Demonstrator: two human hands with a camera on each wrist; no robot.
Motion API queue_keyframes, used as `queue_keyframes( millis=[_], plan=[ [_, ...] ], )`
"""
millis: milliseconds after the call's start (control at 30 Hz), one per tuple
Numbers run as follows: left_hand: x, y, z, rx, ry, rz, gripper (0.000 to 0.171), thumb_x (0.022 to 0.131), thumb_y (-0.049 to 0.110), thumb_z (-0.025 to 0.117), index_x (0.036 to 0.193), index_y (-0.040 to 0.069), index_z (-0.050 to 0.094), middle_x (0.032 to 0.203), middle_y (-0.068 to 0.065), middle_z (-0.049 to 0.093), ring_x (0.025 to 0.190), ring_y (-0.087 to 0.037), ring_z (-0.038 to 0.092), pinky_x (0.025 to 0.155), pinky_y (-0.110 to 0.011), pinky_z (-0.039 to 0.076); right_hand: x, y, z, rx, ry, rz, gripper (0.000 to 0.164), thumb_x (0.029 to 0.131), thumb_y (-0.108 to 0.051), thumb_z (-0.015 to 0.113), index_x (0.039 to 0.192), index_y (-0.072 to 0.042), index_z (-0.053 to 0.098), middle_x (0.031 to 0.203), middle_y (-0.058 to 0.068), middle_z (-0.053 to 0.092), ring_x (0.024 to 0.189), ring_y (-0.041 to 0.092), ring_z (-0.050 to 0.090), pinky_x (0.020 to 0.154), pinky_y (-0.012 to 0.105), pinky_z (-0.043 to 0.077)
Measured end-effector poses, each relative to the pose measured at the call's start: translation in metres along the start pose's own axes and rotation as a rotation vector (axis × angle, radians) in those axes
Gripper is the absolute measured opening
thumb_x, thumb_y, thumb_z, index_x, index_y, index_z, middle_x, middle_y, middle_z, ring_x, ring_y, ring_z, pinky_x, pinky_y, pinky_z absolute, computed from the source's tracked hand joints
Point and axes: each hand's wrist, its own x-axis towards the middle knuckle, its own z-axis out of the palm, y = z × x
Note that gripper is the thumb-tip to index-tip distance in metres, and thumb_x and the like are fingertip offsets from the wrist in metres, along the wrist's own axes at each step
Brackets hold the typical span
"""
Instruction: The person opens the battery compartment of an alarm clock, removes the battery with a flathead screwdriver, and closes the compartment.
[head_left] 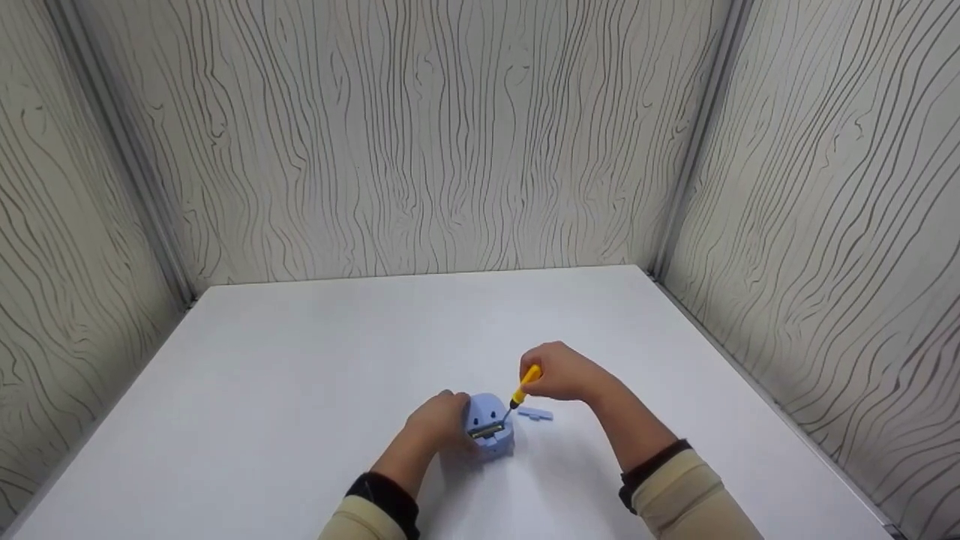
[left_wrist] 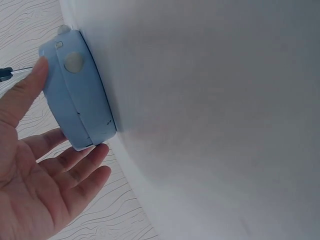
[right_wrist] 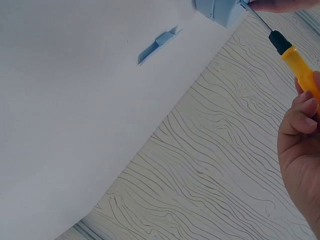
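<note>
Item: light-blue plastic housing (left_wrist: 82, 95), rounded, base on the tabletop (head_left: 300, 375); it sits between the thumb and fingers of your left hand (head_left: 439, 421), which grasp it, thumb on the upper edge, other fingers at the side. Details: two dark holes and an open slot with a dark, metallic strip on the upward face, just beyond your left fingers; a round grey disc on the side wall. Item: screwdriver, yellow handle (head_left: 517, 396), black collar, thin metal shaft; the fingers of your right hand (head_left: 561, 371) are curled round the handle, the shaft tilted down from them towards your left hand, its tip at the housing near the slot's end; whether it is seated in a screw, you cannot tell. Item: narrow light-blue cover piece (head_left: 535, 413) with a tab, lying loose on the tabletop, near and below your right fingers, just beside the housing. Worn: beige sleeves (head_left: 694, 491) with dark cuffs (head_left: 384, 495), behind both hands. Surround: wood-grain panels (head_left: 420, 135), well beyond your fingers.
</note>
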Motion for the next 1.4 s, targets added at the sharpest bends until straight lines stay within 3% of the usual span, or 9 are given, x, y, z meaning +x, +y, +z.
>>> queue_keyframes(
  millis=[500,767,1033,1400],
  plan=[
    [-0.001,0.001,-0.001,0.045,0.029,0.020,0.071,0.073,0.018,0.096,0.135,0.004,0.064,0.117,-0.013,0.069,0.115,-0.032,0.066,0.111,-0.053,0.053,0.003,-0.005,-0.005,-0.065,-0.023,-0.037,0.004,0.093,-0.012,0.076,0.091,-0.009,0.078,0.092,0.004,0.071,0.085,0.019,0.058,0.086,0.039,0.061],
    [-0.002,0.004,-0.002,0.043,0.036,-0.004,0.072,0.072,0.019,0.098,0.135,0.003,0.065,0.121,-0.014,0.071,0.119,-0.033,0.066,0.113,-0.053,0.052,0.004,-0.002,-0.009,-0.057,-0.044,0.044,0.005,0.093,-0.014,0.078,0.094,-0.010,0.080,0.096,0.004,0.071,0.087,0.019,0.059,0.088,0.038,0.062],
    [-0.005,0.006,-0.002,0.063,0.051,-0.002,0.072,0.072,0.019,0.098,0.135,0.003,0.066,0.124,-0.015,0.072,0.122,-0.035,0.066,0.115,-0.052,0.051,0.007,0.010,-0.009,-0.021,-0.048,0.099,0.005,0.095,-0.013,0.076,0.096,-0.010,0.079,0.098,0.006,0.070,0.081,0.019,0.061,0.082,0.034,0.063],
    [-0.005,0.005,-0.002,0.075,0.049,0.016,0.074,0.071,0.019,0.097,0.136,0.003,0.065,0.127,-0.015,0.071,0.126,-0.035,0.064,0.116,-0.052,0.050,0.005,0.033,-0.008,0.076,-0.031,0.088,0.006,0.096,-0.012,0.075,0.098,-0.009,0.080,0.099,0.006,0.069,0.082,0.018,0.060,0.081,0.031,0.061]
  ],
)
